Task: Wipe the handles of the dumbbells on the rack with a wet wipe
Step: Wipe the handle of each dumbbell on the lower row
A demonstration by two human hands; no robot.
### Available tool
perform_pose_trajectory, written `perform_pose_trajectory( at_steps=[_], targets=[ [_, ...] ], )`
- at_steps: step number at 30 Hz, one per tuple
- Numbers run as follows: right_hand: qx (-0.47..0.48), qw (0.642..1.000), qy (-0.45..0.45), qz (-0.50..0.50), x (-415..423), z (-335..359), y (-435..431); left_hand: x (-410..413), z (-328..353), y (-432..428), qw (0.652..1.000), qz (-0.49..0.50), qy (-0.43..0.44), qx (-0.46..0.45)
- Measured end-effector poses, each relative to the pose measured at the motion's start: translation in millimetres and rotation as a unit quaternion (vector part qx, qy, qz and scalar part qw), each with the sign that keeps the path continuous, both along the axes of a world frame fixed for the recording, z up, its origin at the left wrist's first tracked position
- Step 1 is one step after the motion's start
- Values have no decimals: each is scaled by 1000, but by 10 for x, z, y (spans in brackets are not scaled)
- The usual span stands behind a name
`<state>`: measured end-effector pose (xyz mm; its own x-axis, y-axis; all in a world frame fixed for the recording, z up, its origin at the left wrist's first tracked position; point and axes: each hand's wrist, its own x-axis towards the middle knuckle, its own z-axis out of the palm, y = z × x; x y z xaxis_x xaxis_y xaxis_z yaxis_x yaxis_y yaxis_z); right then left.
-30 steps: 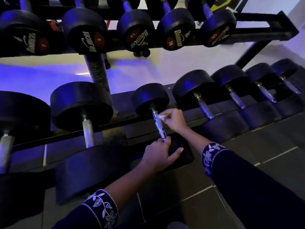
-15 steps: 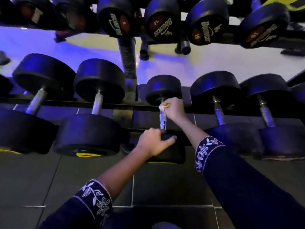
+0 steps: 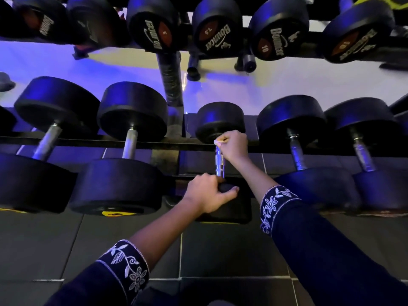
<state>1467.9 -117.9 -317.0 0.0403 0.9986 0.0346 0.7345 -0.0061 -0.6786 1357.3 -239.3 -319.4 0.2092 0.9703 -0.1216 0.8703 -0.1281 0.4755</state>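
A small black dumbbell lies on the lower rack rail, its chrome handle (image 3: 219, 162) pointing toward me. My right hand (image 3: 233, 146) grips the far end of that handle, just under the far head (image 3: 218, 120), with a white wet wipe (image 3: 219, 141) showing at the fingers. My left hand (image 3: 207, 194) grips the near head (image 3: 229, 208) of the same dumbbell from above, thumb stretched across it. Most of the wipe is hidden inside the right hand.
Larger dumbbells (image 3: 130, 149) lie left and right of it on the lower rail (image 3: 88, 142). An upper row of Bouncer dumbbells (image 3: 217, 27) hangs overhead. A black rack post (image 3: 171, 82) stands behind. Dark floor tiles (image 3: 220, 250) lie below my arms.
My right hand has slid with the wipe up the handle to its far end. The left hand stays on the near head. My view has shifted left and closer.
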Motion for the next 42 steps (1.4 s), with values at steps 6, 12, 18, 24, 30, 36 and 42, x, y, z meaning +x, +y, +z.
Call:
perform_pose_trajectory(
  at_steps=[6, 12, 18, 24, 30, 36, 42],
  targets=[
    [16, 1000, 0, -2, 74, -112, -368, -20, 60, 28, 998, -19, 48, -20],
    [-12, 999, 31, -23, 71, 19, -21, -23, 37, 10, 999, -19, 39, -10],
    [-46, 997, 54, -39, 127, -106, -277, -12, 37, 22, 999, -23, 37, -15],
    [-82, 987, 112, -76, 50, -32, -72, -13, 13, 23, 999, -15, 36, -14],
    [-89, 989, 91, -75, 32, -43, -227, -8, 40, 19, 999, -16, 38, -19],
    [-102, 988, 74, -90, -38, 13, -37, -28, 52, 16, 999, -20, 33, -19],
    [-102, 988, 70, -95, -29, -26, -236, -39, 95, 15, 999, -26, 27, -32]
  ],
)
